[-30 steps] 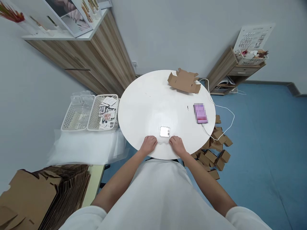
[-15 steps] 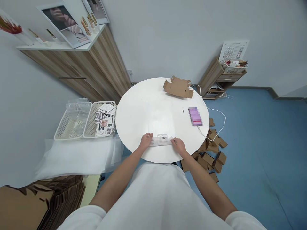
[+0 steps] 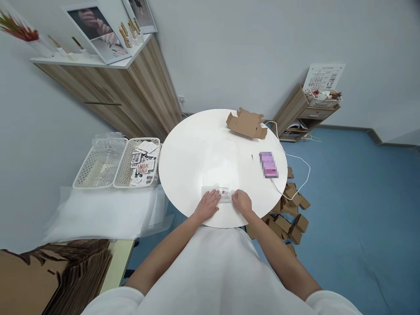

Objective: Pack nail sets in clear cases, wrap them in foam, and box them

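A translucent white wrapping sheet (image 3: 220, 168) lies on the round white table, its near end folded over. Within that fold sits a small clear pack (image 3: 225, 191) with a dark spot on it; its contents are too small to name. My left hand (image 3: 208, 205) rests flat on the left part of the fold, fingers stretched out. At the fold's right end, my right hand (image 3: 242, 201) is closed, its curled fingers pinching the sheet's edge.
An unfolded cardboard box (image 3: 247, 124) and a blurred purple device (image 3: 269, 165) with a white cable (image 3: 300, 154) lie on the round table (image 3: 180, 148). Left stand baskets (image 3: 120, 177) of cards and clear plastic, white sheets (image 3: 105, 214) and stacked cardboard (image 3: 82, 275). Small boxes (image 3: 284, 223) litter the floor.
My left hand has gone from pinching the sheet's left end to lying flat on it, further right. My right hand stays at the right end. The view has shifted slightly.
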Available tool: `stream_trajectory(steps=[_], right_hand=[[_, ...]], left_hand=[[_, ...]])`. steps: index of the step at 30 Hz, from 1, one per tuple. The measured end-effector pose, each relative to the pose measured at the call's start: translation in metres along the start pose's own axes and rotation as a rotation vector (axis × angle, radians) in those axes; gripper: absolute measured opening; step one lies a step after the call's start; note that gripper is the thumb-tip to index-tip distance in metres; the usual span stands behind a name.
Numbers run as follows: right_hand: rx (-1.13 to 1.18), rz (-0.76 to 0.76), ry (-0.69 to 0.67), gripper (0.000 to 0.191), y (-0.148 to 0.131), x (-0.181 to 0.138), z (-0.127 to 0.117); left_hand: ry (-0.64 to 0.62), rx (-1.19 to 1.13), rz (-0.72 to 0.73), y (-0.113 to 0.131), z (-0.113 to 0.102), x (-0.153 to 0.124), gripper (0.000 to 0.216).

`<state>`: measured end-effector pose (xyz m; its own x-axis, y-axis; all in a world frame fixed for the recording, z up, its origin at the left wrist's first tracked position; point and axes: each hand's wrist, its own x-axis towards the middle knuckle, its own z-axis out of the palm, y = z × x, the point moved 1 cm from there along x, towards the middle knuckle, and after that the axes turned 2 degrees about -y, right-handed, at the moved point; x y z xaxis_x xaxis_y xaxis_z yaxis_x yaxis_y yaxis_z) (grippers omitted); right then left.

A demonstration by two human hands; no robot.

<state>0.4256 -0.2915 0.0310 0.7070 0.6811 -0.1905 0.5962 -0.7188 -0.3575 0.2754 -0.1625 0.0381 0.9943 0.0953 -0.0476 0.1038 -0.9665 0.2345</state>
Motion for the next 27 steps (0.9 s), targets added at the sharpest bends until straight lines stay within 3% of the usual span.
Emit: stream_trajectory(steps=[3,6,8,10,16,23,27], right_hand=[[-0.045,-0.213,0.164,0.018,0.000,-0.006,-0.001],[-0.074,-0.530,0.071,0.018,-0.005,-0.010,-0.001],[-0.075,-0.626,-0.036,0.030,-0.008,-0.010,0.001],[-0.054,-0.605,-0.116,0.041,-0.010,-0.006,0.002],[0.086,-0.486,-0.194,0.033,-0.019,0.000,0.003],[0.234,-0.427,-0.264,0.038,-0.038,-0.048,0.002],[0.322,-0.303,-0.381,0.031,-0.045,-0.068,-0.001]], left_hand=[[-0.030,-0.019,-0.001,-0.007,0.003,0.009,0.044],[-0.030,-0.080,0.016,-0.014,0.002,0.012,0.042],[-0.017,-0.130,0.032,-0.018,0.000,0.014,0.041],[-0.001,-0.183,0.053,-0.021,-0.001,0.017,0.038],[0.022,-0.280,0.094,-0.026,-0.007,0.022,0.034],[-0.076,-0.334,0.161,-0.024,-0.016,-0.016,0.040],[-0.177,-0.408,0.114,-0.023,-0.022,-0.031,0.038]])
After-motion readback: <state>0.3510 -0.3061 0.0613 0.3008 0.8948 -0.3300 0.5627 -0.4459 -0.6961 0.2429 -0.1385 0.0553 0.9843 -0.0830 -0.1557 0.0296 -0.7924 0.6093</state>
